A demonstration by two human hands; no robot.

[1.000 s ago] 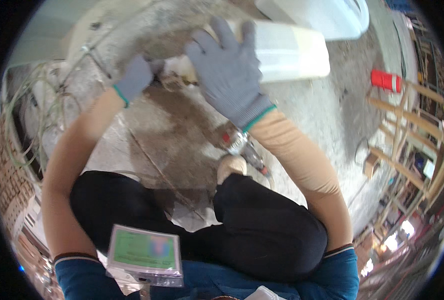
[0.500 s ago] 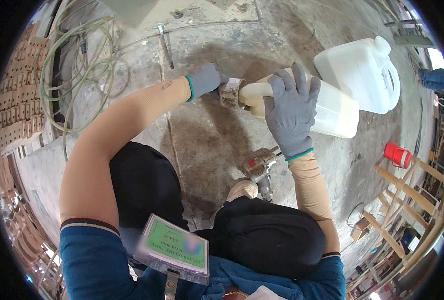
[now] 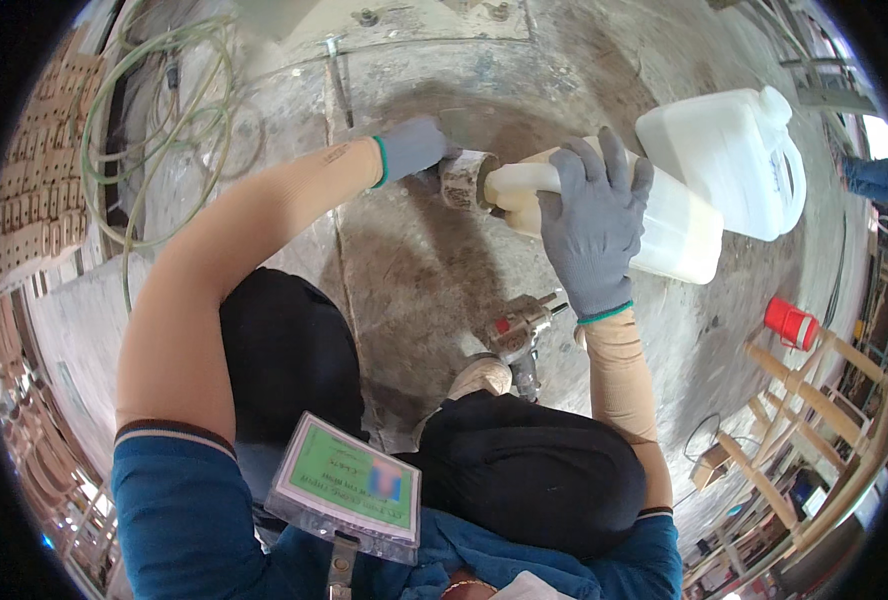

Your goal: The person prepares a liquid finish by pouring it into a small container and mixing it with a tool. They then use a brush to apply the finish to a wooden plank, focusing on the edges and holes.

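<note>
My right hand (image 3: 589, 225), in a grey glove, grips a translucent jug (image 3: 654, 225) of pale liquid, tilted on its side with its neck pointing left. My left hand (image 3: 414, 148), also gloved, holds a small grimy cup (image 3: 461, 180) right at the jug's mouth. Both are above a stained concrete floor (image 3: 414, 290). My black-trousered knees fill the lower middle of the view.
A second white plastic jug (image 3: 734, 160) lies just beyond the tilted one. A metal spray tool (image 3: 519, 335) lies on the floor by my shoe. A red cup (image 3: 789, 322) sits at right near wooden chair frames (image 3: 814, 400). Coiled green hose (image 3: 154, 120) lies at left.
The view has swung, so hands and jug sit lower and more central. My left hand has stayed at the jug's mouth with the cup; my right hand keeps its grip on the jug.
</note>
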